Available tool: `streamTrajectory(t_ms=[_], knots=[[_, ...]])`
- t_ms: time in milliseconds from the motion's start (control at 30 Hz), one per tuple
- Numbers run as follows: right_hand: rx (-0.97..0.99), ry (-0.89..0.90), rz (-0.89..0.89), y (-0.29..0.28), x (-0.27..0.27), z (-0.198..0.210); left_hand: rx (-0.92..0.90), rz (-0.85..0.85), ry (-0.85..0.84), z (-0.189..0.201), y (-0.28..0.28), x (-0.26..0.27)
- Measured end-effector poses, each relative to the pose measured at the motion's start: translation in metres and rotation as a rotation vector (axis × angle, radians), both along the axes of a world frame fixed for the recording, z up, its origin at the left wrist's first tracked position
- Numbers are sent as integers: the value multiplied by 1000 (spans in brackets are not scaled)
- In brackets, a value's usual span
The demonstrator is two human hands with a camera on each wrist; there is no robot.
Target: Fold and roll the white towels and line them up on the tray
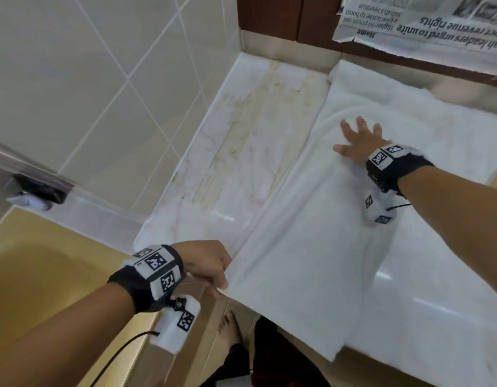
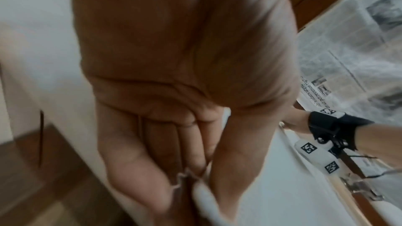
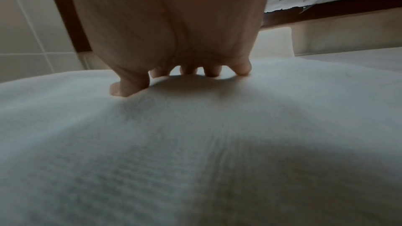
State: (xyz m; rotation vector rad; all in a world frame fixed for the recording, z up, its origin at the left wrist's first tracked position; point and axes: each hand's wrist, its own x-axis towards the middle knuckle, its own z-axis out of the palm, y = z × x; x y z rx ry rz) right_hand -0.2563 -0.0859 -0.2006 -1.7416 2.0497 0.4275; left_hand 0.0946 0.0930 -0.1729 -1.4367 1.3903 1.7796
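Head view: the white towel (image 1: 311, 247) lies spread flat along the pale marble desk (image 1: 241, 152), from near the far wall to the near edge, where its end reaches past the front. At its near left corner the left hand (image 1: 205, 263) has its grip closed on the hem, thumb and fingers pinching the cloth. The left wrist view shows this too, though blurred. Farther along, the right hand (image 1: 358, 141) rests palm down on the towel with its grip spread, and the right wrist view shows the fingertips (image 3: 128, 85) touching the cloth. Bare desk with yellowish stains lies left of the towel. A newspaper (image 1: 425, 26) hangs on dark wood at the far right. A tiled wall (image 1: 74, 79) stands to the left, with a yellow bathtub (image 1: 32, 275) at the near left.
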Motion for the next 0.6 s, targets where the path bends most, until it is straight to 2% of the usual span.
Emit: streamTrajectory(t_ms=[67, 133, 167, 200, 267, 367, 467, 600], knots=[[-21, 0, -9, 3, 4, 6, -126, -187, -177, 14, -10, 1], [-84, -25, -34, 16, 11, 11, -408, -406, -397, 29, -20, -7], [-123, -46, -60, 27, 15, 12, -562, -426, -461, 35, -26, -14], [-152, -62, -82, 41, 20, 13, -686, -380, -477, 36, -33, -23], [-150, -79, -113, 70, 27, 11, -826, -221, -395, 33, -47, -48], [-98, -88, -193, 101, 26, 5, -839, -66, -241, 15, -65, -89], [-93, -121, -235, 115, 16, -2, -887, 30, -294, -1, -75, -112], [-116, -110, -206, 122, 14, -8, -922, 157, -330, -12, -79, -118]])
